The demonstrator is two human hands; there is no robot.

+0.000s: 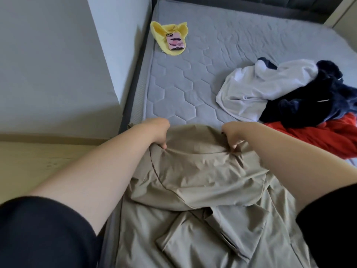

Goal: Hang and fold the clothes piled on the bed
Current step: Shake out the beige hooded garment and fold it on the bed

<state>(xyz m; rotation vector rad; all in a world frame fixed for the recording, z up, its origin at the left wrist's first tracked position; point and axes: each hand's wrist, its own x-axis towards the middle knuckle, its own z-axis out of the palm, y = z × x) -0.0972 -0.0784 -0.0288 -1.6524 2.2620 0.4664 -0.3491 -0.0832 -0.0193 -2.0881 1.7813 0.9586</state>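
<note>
The left hand [158, 130] and right hand [231, 133] pinch, fingers curled, the far edge of the beige garment [202, 171], half folded on the bed [183, 84]; the pile [289, 93] (white, navy, red) looks untouched.

The head view looks forward and steeply down from the near end of the grey quilted mattress [183, 89]. It sits so close that both bare forearms rise from the bottom corners, and the left hand [158, 132] and right hand [232, 135] pinch the beige garment [202, 171] at mid-frame. The wide lens bends the edges and takes in the pale wood floor [38, 161] and white wall [48, 64] at the left, the dark headboard [270, 4] along the top, the yellow cloth [160, 29] far off at upper left, and the pile of clothes [289, 97] at the right edge.
</note>
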